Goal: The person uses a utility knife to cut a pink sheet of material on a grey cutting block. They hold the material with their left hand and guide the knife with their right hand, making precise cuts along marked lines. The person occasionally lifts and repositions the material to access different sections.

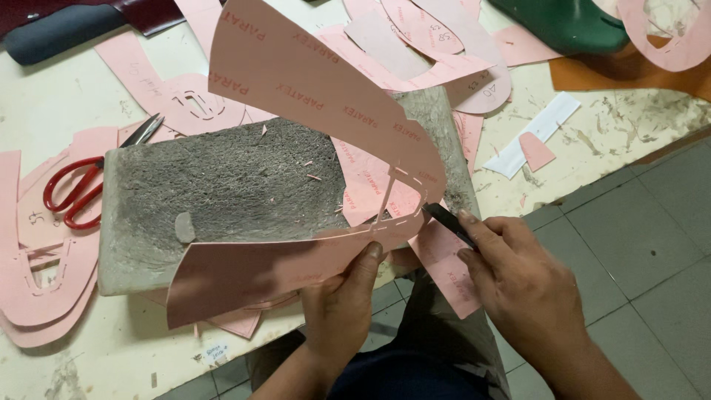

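Head view showed the left hand (342, 304) pinching a curved pink pattern sheet (311, 89), while just beside that grip the right hand (518, 278) clasped a dark blade (446, 221).

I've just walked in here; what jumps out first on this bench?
A big curved pink sheet arches over a worn grey block mid-bench. The left hand pinches its lower edge, while the right hand presses a dark blade against it. Red scissors lie to the left of the block among many more pink cut-outs.
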Motion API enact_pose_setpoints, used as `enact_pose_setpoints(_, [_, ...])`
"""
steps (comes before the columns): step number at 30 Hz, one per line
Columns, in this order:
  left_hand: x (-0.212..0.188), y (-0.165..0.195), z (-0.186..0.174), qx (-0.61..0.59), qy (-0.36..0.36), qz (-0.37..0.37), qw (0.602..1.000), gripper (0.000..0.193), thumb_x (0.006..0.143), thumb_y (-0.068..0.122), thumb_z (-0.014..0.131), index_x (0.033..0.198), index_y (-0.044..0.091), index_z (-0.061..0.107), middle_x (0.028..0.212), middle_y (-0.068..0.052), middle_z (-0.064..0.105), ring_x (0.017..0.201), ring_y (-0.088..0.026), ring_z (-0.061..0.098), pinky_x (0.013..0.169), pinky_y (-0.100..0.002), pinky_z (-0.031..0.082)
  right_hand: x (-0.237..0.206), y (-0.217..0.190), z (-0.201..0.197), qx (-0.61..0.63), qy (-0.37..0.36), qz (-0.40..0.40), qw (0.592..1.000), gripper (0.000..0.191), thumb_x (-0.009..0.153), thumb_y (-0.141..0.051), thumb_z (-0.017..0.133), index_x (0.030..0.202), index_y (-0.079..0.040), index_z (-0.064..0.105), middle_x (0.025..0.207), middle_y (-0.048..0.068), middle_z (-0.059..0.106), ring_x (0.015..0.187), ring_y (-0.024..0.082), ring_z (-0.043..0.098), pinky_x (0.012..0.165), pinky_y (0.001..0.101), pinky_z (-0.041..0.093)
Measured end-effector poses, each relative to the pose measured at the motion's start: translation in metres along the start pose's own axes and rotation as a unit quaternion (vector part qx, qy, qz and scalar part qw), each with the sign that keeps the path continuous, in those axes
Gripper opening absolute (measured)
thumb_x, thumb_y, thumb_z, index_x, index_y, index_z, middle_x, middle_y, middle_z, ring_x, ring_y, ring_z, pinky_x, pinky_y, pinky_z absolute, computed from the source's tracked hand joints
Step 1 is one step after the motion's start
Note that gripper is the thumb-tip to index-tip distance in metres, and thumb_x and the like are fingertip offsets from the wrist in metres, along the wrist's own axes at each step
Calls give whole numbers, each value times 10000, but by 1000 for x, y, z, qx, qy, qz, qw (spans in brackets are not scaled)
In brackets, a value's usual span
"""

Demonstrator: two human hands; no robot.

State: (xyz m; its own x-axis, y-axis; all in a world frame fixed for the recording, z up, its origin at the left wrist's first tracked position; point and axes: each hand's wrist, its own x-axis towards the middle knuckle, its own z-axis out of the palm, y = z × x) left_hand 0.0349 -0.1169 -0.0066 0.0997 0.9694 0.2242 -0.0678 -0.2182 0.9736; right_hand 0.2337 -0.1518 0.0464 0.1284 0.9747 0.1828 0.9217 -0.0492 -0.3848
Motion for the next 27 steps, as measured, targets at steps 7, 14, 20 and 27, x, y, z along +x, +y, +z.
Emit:
enact_pose_setpoints(7, [-6,-1,6,-44,5,18,999,200,1037,28,624,1232,-14,608,941,-13,682,752,-55,577,646,-214,488,-2,1,0,-46,51,-57,996,396,870,-211,725,1259,-134,726,1021,40,659,693,211,665,568,366,526])
enact_pose_setpoints(14, [-10,1,4,49,-22,125,991,126,1082,44,615,1193,10,568,1194,-71,692,841,-44,583,720,-208,515,-3,3,-2,-71,47,-77,993,390,851,-195,750,1238,-149,736,986,21,680,672,201,666,569,360,526])
enact_pose_setpoints(20, [-10,4,6,41,-25,77,996,141,1048,57,622,1176,25,576,1115,-65,710,710,-26,569,593,-204,506,-3,2,-2,-31,50,-78,995,397,857,-196,741,1247,-128,731,1001,33,687,687,210,682,578,355,539])
enact_pose_setpoints(27, [-11,2,6,72,-28,41,996,236,1027,59,655,1252,49,585,918,-40,678,679,-44,594,592,-210,512,-2,0,3,-23,49,-65,996,391,855,-187,743,1239,-115,736,976,39,690,668,211,683,556,358,536])
